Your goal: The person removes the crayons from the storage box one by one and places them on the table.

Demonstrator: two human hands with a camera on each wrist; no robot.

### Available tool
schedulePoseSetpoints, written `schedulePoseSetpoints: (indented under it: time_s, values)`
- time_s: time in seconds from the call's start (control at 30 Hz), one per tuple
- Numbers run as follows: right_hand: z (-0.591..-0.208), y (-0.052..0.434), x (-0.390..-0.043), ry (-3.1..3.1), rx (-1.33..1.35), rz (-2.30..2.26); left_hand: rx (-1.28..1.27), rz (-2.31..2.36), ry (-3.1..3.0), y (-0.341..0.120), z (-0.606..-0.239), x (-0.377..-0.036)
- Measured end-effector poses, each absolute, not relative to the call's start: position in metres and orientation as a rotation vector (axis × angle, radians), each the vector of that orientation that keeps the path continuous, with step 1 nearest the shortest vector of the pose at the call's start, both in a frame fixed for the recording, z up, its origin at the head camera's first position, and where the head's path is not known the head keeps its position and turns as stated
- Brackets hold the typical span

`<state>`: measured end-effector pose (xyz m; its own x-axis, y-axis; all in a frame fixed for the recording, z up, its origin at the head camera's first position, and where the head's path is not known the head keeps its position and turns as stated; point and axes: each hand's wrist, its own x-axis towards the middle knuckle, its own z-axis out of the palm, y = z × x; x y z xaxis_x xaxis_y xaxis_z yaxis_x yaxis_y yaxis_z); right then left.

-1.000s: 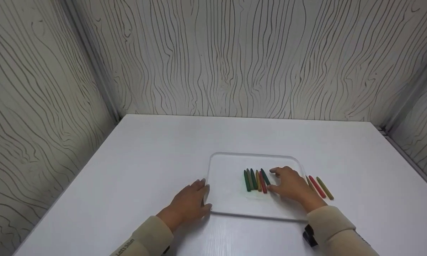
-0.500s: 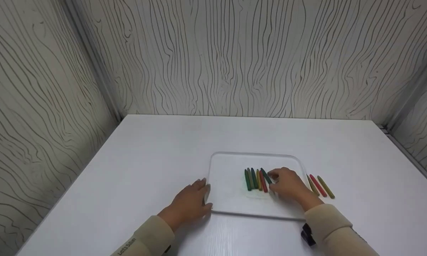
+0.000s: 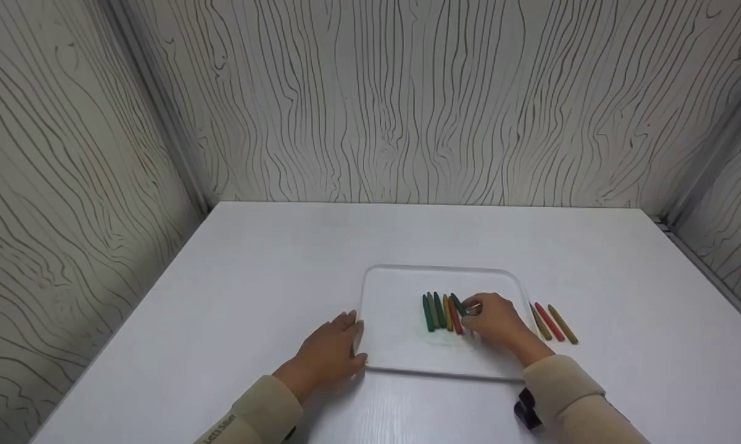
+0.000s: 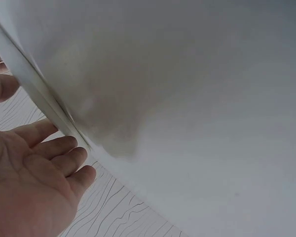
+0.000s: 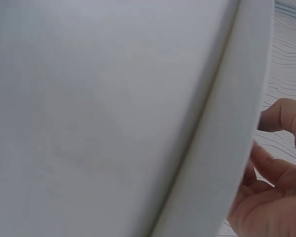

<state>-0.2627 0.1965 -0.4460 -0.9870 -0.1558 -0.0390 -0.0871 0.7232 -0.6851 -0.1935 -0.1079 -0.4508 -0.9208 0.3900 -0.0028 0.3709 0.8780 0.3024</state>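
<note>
Only head view shows crayons [image 3: 442, 311] — right hand [image 3: 496, 320] touching.

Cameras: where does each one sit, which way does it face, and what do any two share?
Head: above, facing forward and down at the tray, crayons, left hand, right hand and both sleeves.
Left wrist: low at the table, facing along its surface; shows the open palm.
Right wrist: low over the white surface, blurred; shows curled fingers.
Shared: head and left wrist both show the left hand.
</note>
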Motion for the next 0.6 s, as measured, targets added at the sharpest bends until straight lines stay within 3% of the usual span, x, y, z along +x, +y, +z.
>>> schedulePoseSetpoints:
  time_s: [0.6]
  values:
    - [-0.4446,0.2018,-0.2611,2.656,0.01,-1.369,0.595,0.409,2.978,-0.109,-0.4543,-0.1958]
